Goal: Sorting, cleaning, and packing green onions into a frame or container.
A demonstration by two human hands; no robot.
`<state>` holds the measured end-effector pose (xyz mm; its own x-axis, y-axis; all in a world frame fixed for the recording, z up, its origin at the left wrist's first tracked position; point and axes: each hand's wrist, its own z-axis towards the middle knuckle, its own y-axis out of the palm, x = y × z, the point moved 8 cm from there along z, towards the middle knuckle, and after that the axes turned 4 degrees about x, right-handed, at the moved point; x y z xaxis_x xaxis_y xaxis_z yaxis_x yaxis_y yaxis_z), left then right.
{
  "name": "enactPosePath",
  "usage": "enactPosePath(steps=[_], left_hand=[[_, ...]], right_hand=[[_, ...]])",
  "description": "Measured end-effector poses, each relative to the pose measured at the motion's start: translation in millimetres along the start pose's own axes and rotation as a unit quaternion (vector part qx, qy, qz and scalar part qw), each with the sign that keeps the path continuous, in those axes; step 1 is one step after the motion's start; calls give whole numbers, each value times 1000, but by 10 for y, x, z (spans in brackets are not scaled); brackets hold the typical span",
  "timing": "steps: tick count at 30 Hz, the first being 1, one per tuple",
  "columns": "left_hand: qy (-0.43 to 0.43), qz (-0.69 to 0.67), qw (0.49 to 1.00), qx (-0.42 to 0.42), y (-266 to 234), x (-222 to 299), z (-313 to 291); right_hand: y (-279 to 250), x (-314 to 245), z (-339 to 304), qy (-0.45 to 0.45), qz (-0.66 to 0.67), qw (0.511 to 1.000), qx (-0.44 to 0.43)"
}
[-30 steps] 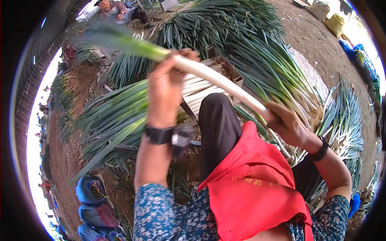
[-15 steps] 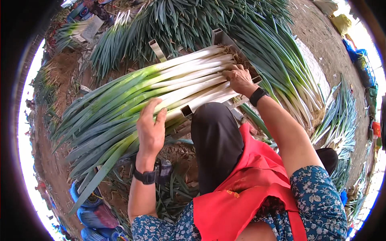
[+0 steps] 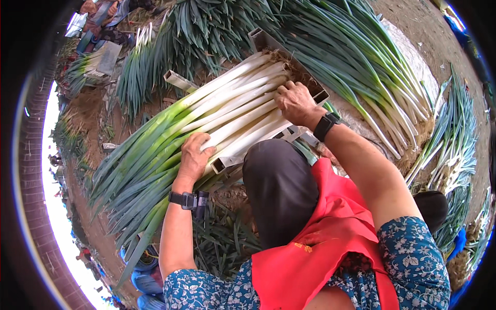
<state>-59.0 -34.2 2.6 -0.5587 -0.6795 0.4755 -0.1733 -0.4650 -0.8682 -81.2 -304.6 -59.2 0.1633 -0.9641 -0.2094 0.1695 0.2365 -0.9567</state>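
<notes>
The left grip [image 3: 194, 156] curves over the leeks [image 3: 238, 92] where their white stems turn green, thumb set apart from the fingers, and the right grip [image 3: 298, 105] bends over the white stems close to the roots; both touch the stems, though I cannot tell whether either is clenched round one. In the head view, the leeks lie side by side in a low metal rack [image 3: 181, 81] made of square tubes, their root ends toward an upright plate at the upper right and their leaves hanging over the lower left. A dark-clothed knee [image 3: 279, 191] stands just beside the rack, next to a red apron [image 3: 320, 253]. The floor [image 3: 405, 20] is bare brown earth, strewn with loose green leaves [image 3: 222, 245] below the rack. Beyond it a large heap of leeks [image 3: 212, 36] spreads its dark leaves; to the right a fanned pile [image 3: 356, 67] lies partly on a pale sheet [image 3: 411, 49], and a looser heap [image 3: 454, 134] sits farther right. At the upper left, another person [image 3: 111, 18], cut by the picture's edge, is near a smaller metal stand [image 3: 109, 59] with leeks beside it. Blue bundles [image 3: 147, 281] rest at the lower left. A ribbed wall [image 3: 35, 181] bends along the left rim, beside a strip of glaring white light [image 3: 58, 206].
</notes>
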Motion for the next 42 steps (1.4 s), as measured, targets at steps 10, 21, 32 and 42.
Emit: enactPosePath(steps=[10, 21, 32, 42], left_hand=[[-40, -45, 998, -19, -21, 38, 7], [-100, -168, 978, -69, 200, -500, -90], [-98, -62, 982, -150, 227, -985, 32], [-173, -27, 976, -130, 159, -546, 48]], right_hand=[[-149, 123, 284, 86, 49, 993, 72], [-2126, 1218, -688, 54, 631, 761, 140], [1025, 1557, -3801, 340, 188, 864, -320], [1606, 2340, -4071, 457, -1, 861, -224]])
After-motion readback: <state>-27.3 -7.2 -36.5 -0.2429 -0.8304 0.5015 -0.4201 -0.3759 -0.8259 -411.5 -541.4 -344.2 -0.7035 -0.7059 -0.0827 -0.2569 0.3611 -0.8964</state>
